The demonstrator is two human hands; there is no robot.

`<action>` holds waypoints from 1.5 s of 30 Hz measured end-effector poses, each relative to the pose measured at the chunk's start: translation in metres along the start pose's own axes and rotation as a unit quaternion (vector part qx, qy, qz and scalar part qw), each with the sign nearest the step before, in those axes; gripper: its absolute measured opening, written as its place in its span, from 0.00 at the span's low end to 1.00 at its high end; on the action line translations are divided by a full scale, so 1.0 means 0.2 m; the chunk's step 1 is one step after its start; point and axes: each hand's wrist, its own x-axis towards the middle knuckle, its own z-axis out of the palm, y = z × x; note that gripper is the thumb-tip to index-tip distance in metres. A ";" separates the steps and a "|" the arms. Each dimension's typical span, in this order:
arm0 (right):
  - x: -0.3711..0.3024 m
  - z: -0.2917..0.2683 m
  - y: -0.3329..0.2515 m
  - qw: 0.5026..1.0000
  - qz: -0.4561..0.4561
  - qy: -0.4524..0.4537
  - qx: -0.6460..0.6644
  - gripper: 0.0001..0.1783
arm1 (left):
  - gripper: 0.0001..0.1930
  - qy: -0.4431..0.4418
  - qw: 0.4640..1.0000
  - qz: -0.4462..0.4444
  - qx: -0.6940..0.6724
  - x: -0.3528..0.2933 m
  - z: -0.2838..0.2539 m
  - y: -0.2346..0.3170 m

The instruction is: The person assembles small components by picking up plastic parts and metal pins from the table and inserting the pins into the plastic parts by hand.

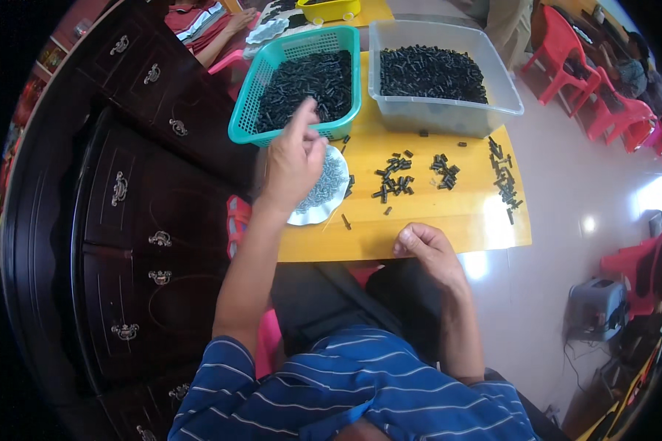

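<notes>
Yellow table [463, 228], pale floor [485, 309]. Black pieces [434, 73] fill the translucent bin [449, 114] and green basket [356, 73]; 2 central clusters probably sit forward for easy reach. Left hand [294, 158] above scalloped plate [312, 217], fingers loosely extended, blurred; contents unclear. Right hand [426, 248] near table edge, narrowly pinched; contents hidden.

Free tabletop [478, 209] between black pile [449, 176] and right-edge pieces [505, 181]; tub [449, 116] beyond.
</notes>
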 end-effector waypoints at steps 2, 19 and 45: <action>0.00 0.00 0.00 1.000 0.001 0.001 0.003 0.18 | 0.23 0.036 0.997 0.051 0.048 0.02 0.02 -0.03; -0.01 -0.04 -0.01 1.000 0.003 0.026 -0.014 0.18 | 0.13 -0.229 0.966 -0.001 0.117 -0.49 0.37 0.03; 0.00 -0.05 0.02 0.998 -0.037 0.033 -0.046 0.20 | 0.15 -0.207 0.964 0.043 0.164 -0.53 0.39 -0.02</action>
